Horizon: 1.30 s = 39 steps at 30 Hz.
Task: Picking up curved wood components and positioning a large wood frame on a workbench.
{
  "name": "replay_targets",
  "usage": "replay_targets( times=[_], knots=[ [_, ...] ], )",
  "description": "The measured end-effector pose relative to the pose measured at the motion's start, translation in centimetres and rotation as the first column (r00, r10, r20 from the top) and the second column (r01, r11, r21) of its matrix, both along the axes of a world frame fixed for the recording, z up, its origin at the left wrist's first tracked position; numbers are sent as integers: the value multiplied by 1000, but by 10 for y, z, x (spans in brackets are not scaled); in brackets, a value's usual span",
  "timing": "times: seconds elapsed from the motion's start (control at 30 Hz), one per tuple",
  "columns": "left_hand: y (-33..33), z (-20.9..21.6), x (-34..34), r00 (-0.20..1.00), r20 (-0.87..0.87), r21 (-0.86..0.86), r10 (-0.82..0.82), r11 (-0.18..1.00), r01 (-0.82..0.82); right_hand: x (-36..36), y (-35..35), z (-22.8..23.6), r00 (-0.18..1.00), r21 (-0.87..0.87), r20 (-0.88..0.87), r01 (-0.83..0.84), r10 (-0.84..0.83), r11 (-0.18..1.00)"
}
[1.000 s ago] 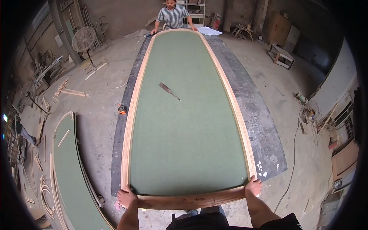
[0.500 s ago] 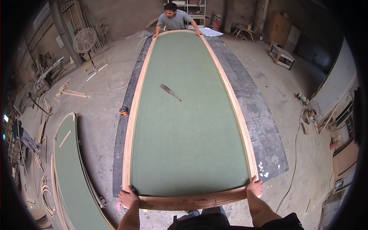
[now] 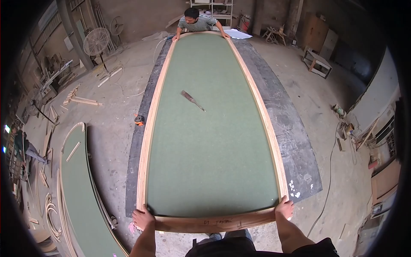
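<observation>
A long green board [image 3: 209, 154] lies before me inside a pale wooden frame [image 3: 252, 88]. The near end of the frame is a darker wooden rail [image 3: 188, 224] with writing on it. At the near left corner my left hand [image 3: 144, 217] is closed round the wood, thumb on the inner side. My right hand [image 3: 284, 209] grips the near right corner the same way. A slim tool with a broad dark end and narrow tip [image 3: 192, 100], perhaps a chisel, rests on the board. Another person [image 3: 195, 21] leans over the far end, hands on its two corners.
Dark sheeting [image 3: 295, 150] covers the work surface beneath the frame. An orange and black tape measure [image 3: 139, 120] sits on its left strip. A second green panel [image 3: 83, 192] stands at the lower left, near wood strips [image 3: 83, 100]. A fan [image 3: 96, 41] and a low bench [image 3: 317, 63] stand farther back.
The person at the far end has bent lower over the frame. My hands keep their hold on the near corners. The whole view has shifted slightly.
</observation>
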<state>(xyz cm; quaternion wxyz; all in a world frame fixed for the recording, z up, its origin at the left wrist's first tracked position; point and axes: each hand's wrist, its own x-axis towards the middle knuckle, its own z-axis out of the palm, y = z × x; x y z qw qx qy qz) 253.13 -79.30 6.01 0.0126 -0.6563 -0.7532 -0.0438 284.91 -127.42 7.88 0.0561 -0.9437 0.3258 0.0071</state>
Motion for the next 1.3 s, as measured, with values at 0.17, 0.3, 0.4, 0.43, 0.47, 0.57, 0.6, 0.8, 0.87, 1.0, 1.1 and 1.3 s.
replay_targets(
  times=[0.17, 0.3, 0.4, 0.43, 0.47, 0.57, 0.6, 0.8, 0.87, 1.0, 1.1, 1.3],
  knots=[
    [0, 0, 1, 1000, 10, -5, -2, 1000, 2, 1, -4, -2, 1000, 33, -30, 2, -1, 999],
    [0, 0, 0, 1000, 13, 11, -4, 1000, 3, 0, -4, -5, 1000, 18, -25, 6, -5, 1000],
    [-2, 3, 1, 1000, 15, -13, 2, 1000, -2, -1, -4, -5, 1000, 18, -19, 7, -7, 1000],
    [-2, 1, 0, 1000, 20, 10, -4, 1000, 4, -1, -4, -5, 1000, 21, -16, 8, -8, 1000],
    [-2, 1, 0, 1000, 24, 33, -11, 999, 10, -1, -5, -6, 1000, 20, -16, 10, -9, 1000],
    [-1, 0, 2, 1000, 19, 2, -10, 1000, 10, 0, -8, -8, 1000, 16, -13, 12, -12, 1000],
    [-1, -1, 3, 1000, 19, 1, -12, 1000, 12, 1, -8, -8, 1000, 14, -14, 14, -14, 1000],
    [-1, 2, 1, 1000, 27, 20, 6, 1000, -6, 4, -1, -3, 1000, 32, -26, 3, -2, 999],
    [0, 5, 0, 1000, -16, 46, 22, 999, -21, 5, 6, -4, 999, 44, -38, -34, 35, 998],
    [8, 0, -10, 991, 133, 47, -14, 999, 8, 5, -3, -19, 998, 19, -61, 8, -7, 1000],
    [3, 18, 4, 982, 185, 16, -23, 1000, 20, 6, -32, -33, 995, 0, -78, -68, 68, 998],
    [0, 19, -7, 985, 174, -13, 13, 1000, -11, 4, -28, -65, 945, -305, 133, -249, 300, 919]
  ],
)
